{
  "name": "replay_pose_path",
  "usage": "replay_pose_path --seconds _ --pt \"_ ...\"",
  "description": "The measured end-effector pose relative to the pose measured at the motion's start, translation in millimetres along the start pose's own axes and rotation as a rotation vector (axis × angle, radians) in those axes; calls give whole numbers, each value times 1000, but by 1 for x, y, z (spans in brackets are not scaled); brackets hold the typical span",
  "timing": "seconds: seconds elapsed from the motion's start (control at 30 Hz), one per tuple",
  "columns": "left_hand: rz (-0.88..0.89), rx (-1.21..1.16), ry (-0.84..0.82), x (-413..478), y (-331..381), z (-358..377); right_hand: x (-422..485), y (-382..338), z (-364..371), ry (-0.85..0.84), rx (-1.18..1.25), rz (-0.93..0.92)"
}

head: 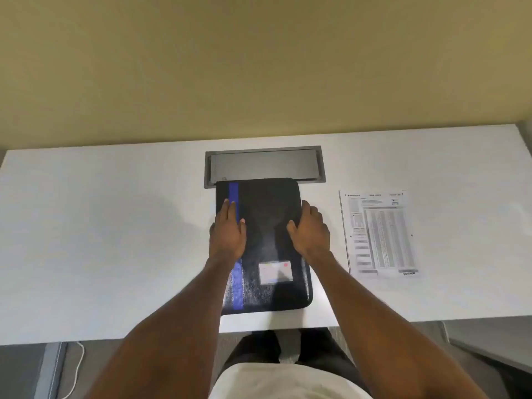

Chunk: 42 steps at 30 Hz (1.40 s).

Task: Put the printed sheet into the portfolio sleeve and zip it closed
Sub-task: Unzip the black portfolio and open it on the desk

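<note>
White desk (115, 226): left hand (229, 234), right hand (311, 231) flat on portfolio sleeve (267, 203); printed sheet (380, 234) illegible.

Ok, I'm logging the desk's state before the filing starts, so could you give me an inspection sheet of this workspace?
Surface: white table, with a grey hatch set into its far side.
Job's things: dark portfolio sleeve with a blue stripe lies flat in the middle, its far edge over the hatch; printed sheet lies to its right, apart, not yet inside.
Clutter: nothing seen.
Grippers: left hand rests flat on the sleeve's stripe; right hand rests at its right edge.
Cables: one white cable on the floor under the table's left part.
Surroundings: plain yellowish wall behind the table.
</note>
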State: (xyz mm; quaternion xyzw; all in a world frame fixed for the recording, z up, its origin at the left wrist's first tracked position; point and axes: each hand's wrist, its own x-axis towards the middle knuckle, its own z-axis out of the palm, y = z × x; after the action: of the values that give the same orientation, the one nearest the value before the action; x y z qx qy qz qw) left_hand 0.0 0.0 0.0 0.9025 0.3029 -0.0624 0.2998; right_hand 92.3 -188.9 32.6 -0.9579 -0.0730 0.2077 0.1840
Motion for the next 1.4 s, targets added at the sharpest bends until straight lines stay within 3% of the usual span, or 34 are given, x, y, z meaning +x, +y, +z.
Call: replay_pose_path --seconds 0.2,0.57,0.87,0.97,1.07,1.23,1.4 --pt "-42 115 -65 32 -13 4 29 -2 14 -76 3 63" --pt "-100 126 -33 109 -20 -10 99 -20 10 -105 26 53" --pt "-186 93 -71 141 -16 -24 144 -43 13 -77 -230 -63" --pt "-228 53 -99 145 -11 -23 152 -57 18 -34 -403 -134" --pt "-257 -20 -91 148 -8 -18 159 -83 27 -28 -399 -271" --pt "-267 -140 -61 145 -9 -15 171 -138 48 -222 -234 -467" --pt "-263 -228 -52 147 -9 -23 185 -173 63 -354 -310 -619"
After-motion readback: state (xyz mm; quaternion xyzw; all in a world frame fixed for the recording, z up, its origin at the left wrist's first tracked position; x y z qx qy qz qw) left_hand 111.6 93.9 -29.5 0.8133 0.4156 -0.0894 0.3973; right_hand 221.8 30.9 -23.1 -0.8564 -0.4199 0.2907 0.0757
